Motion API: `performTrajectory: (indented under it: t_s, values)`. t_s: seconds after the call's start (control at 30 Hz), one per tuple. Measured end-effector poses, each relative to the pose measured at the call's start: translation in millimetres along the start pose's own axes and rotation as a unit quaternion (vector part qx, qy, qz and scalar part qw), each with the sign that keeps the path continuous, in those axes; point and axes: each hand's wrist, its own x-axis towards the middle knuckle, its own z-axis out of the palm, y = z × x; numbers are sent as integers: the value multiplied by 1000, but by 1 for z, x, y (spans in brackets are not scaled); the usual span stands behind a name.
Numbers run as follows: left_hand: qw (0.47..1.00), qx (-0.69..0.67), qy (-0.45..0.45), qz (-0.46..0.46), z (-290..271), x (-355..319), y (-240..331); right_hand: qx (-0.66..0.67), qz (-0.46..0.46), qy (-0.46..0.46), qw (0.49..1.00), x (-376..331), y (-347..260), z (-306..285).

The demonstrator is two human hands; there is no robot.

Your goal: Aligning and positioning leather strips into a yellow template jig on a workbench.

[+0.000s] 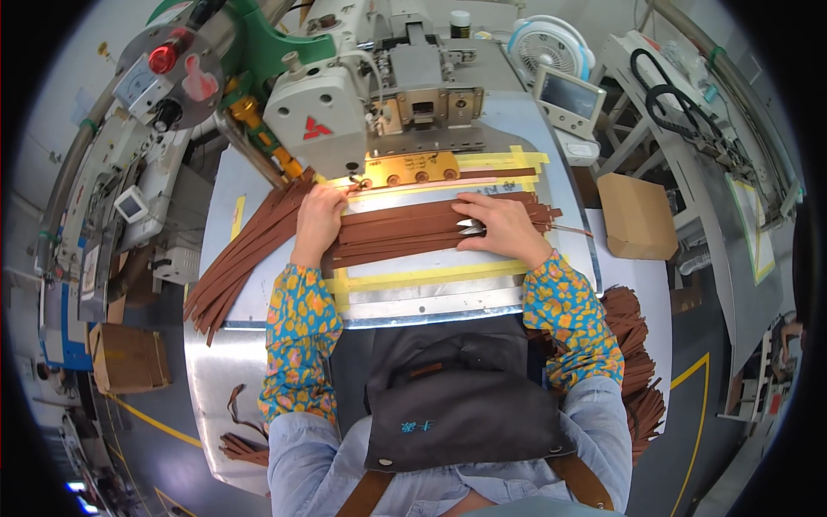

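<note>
My left hand [320,222] is closed, its fingertips pinching the end of a brown strip beside the yellow template plate [412,162] under the sewing machine head [317,112]. Thread snips [470,227] sit in my right hand [501,226], their metal blades poking out between thumb and index finger. That hand rests over the right part of a row of flat brown strips [396,231] laid across the work plate. Another brown strip [484,174] runs along the template's right side. Left of my left hand, a fanned bundle of brown strips [245,250] hangs over the plate's edge.
A small screen [568,96] and a fan [549,47] stand at the back right. One cardboard box [637,215] is on the right, another [129,358] at lower left. Coiled brown strips [633,362] are heaped by my right arm. Yellow tape [431,274] crosses the plate's near part.
</note>
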Motion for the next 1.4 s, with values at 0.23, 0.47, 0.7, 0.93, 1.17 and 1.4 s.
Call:
performTrajectory:
  t_s: [0.23,0.47,0.7,0.93,1.17,1.4]
  values:
    - [1000,-7,-6,-4,-1,1,0,2,11,-15,1000,1,1,2]
    - [1000,-7,-12,-13,-3,0,1,-6,9,-14,1000,0,0,2]
    - [1000,-5,-7,-9,0,-1,-2,-9,13,-15,1000,0,0,2]
    - [1000,-8,-5,-11,0,-2,-3,-8,9,-21,1000,0,2,2]
    - [999,-10,-10,-29,1,-1,-4,-3,9,-14,1000,-1,3,1]
    - [999,-15,-9,-29,2,-1,-4,-8,15,-9,1000,0,1,1]
